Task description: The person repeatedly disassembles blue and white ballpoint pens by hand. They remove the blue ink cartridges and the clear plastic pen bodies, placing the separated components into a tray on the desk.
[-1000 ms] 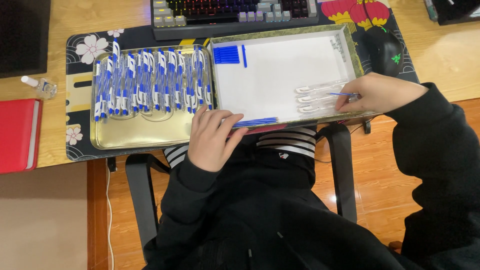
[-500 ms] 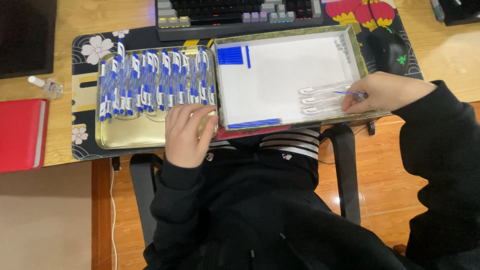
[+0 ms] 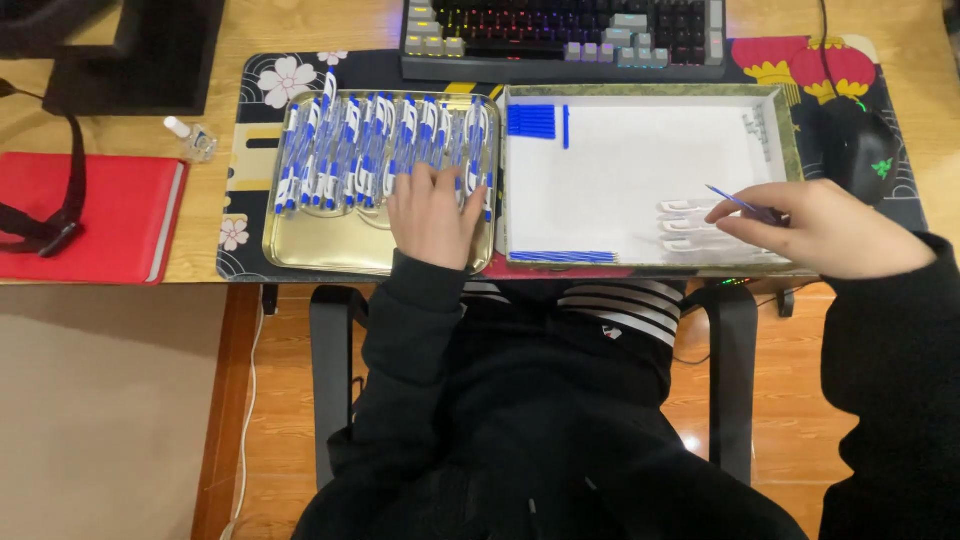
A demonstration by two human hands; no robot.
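Observation:
My left hand point(image 3: 432, 212) lies on a row of several blue and white pens point(image 3: 350, 150) in a gold metal tray point(image 3: 310, 255), fingers spread over the pens at the tray's right end. My right hand point(image 3: 815, 225) pinches a thin blue refill point(image 3: 735, 200) over the lower right of a white-lined box tray point(image 3: 640, 175). Three clear pen barrels point(image 3: 688, 225) lie just left of that hand. Stacks of blue refills sit at the box's top left point(image 3: 532, 121) and along its front edge point(image 3: 562, 257).
A keyboard point(image 3: 565, 35) stands behind the trays and a black mouse point(image 3: 860, 150) lies to the right. A red notebook point(image 3: 95, 215) and a small bottle point(image 3: 190, 135) are on the left. A dark monitor base point(image 3: 130, 50) sits at the back left.
My left hand moved left from the box's front edge onto the pens in the gold tray. My right hand stayed at the clear barrels with the blue refill.

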